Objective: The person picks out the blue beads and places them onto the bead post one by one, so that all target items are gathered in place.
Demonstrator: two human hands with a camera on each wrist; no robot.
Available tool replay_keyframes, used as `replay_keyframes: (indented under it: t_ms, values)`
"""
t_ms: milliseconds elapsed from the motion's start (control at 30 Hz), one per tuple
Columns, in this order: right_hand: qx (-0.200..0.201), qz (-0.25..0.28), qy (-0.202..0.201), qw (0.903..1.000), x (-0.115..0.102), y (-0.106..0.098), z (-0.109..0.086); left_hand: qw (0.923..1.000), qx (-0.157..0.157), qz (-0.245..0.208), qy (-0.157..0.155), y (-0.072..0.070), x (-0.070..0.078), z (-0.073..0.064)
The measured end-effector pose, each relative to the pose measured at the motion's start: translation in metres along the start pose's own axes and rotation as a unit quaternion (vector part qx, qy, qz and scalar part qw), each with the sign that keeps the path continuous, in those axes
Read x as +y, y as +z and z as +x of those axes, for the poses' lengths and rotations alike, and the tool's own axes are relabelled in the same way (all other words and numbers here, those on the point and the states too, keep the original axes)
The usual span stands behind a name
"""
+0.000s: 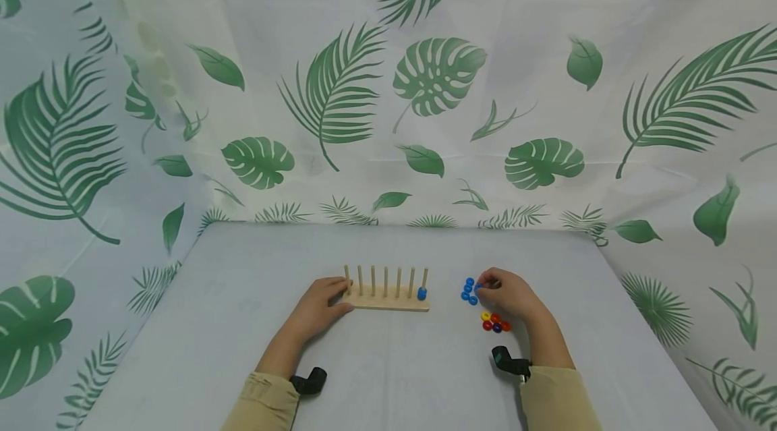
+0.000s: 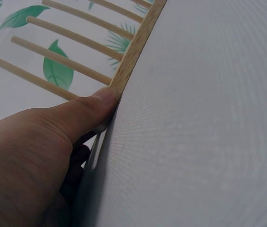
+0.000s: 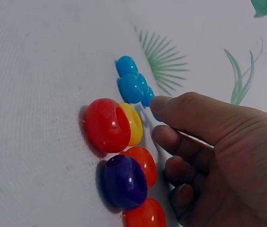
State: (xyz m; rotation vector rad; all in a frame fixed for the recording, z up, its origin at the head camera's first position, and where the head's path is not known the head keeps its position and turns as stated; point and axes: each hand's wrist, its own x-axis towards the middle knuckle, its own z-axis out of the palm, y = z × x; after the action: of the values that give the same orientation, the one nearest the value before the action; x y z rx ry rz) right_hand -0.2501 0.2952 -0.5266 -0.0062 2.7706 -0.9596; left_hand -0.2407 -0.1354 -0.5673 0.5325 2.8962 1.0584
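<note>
A wooden peg board (image 1: pixel 388 304) with a row of upright pegs lies across the table, with blue beads (image 1: pixel 421 294) threaded on its rightmost peg. My left hand (image 1: pixel 320 306) grips the board's left end; its thumb (image 2: pixel 106 97) lies along the front edge, the other fingers reaching behind. To the right, my right hand (image 1: pixel 508 293) pinches a blue bead (image 3: pixel 157 118) between thumb and index finger, mostly hidden by the fingertips in the right wrist view. Several loose blue beads (image 1: pixel 465 295) lie just left of those fingertips.
Nearer the front, below the right hand, sits a cluster of red (image 3: pixel 107 125), yellow (image 3: pixel 134 124) and dark purple (image 3: pixel 125 183) beads. A white cloth covers the table (image 1: pixel 243 323). Behind it hangs a leaf-patterned curtain (image 1: pixel 364 181).
</note>
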Motion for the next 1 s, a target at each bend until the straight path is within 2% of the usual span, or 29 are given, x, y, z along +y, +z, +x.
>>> replay_keyframes:
  t_ms: [133, 367, 567, 1000]
  values:
    - [0.013, -0.004, -0.007, 0.9999, 0.001, -0.001, 0.000, 1.0000, 0.002, -0.001, 0.004, -0.001, 0.001, 0.000]
    - [0.024, -0.006, 0.010, 0.9997, -0.003, -0.003, -0.001, 1.0000, 0.005, -0.005, 0.004, -0.001, 0.002, 0.000]
    - [0.020, 0.003, 0.011, 0.9997, -0.008, -0.007, -0.003, 0.9999, 0.007, -0.006, 0.008, -0.002, 0.003, 0.000]
    - [0.037, 0.030, -0.068, 0.9966, -0.035, -0.018, -0.012, 1.0000, 0.005, -0.002, 0.006, -0.002, 0.002, 0.001]
